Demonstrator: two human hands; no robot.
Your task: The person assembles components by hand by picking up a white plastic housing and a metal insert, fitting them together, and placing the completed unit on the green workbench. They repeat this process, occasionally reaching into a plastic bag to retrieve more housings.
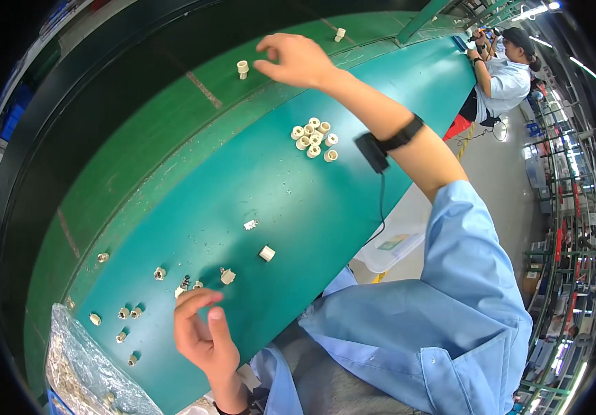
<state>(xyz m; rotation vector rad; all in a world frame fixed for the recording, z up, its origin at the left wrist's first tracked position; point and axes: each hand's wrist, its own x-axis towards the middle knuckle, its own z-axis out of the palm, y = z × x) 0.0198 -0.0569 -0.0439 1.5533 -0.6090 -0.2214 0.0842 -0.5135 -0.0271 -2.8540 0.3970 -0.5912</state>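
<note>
My right hand (294,61) reaches over the far green belt, fingers bent and apart, with nothing seen in them. Just left of its fingertips a cream cylindrical fitting (242,69) stands upright on the belt. Low over the teal table, my left hand (204,339) has its thumb and forefinger apart and looks bare; its other fingers are curled. Beyond it lie a cream cap-like piece (227,277) and a dark-and-silver small part (184,282), partly close against the fingers. A cream cylinder (267,253) lies on its side to the right.
A cluster of cream fittings (314,138) stands mid-table. Several small metallic-cream pieces (124,313) are scattered at left, near a clear plastic bag (83,366) of parts. Another fitting (340,34) sits farther along the belt. A co-worker (509,76) is at the far right end.
</note>
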